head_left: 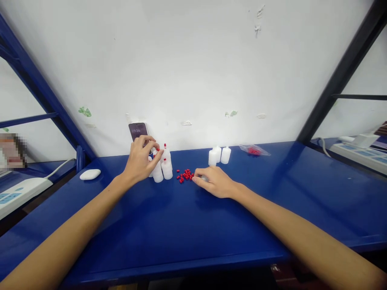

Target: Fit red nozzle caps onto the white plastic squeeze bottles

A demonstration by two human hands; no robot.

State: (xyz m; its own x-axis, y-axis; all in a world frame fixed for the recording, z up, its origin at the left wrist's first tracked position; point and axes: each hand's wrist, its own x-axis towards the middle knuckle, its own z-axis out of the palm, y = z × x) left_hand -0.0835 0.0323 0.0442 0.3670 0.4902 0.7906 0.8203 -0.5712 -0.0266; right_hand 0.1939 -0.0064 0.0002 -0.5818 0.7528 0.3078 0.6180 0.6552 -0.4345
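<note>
Arches left hand (140, 158) at the tops of clustered, red-tipped, white cylindrical plastic bottles (167, 170); holds right hand (216, 181) low, curled, beside scattered small red plastic caps (186, 175). Cannot tell either grip from this angle.

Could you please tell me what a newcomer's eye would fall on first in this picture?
Probably the small red caps, lying loose and bright against the blue table near the middle of the view. Next might come the clustered white bottles with red tips, just left of the caps, then the smaller group of white bottles showing no red, farther back on the right.
</note>
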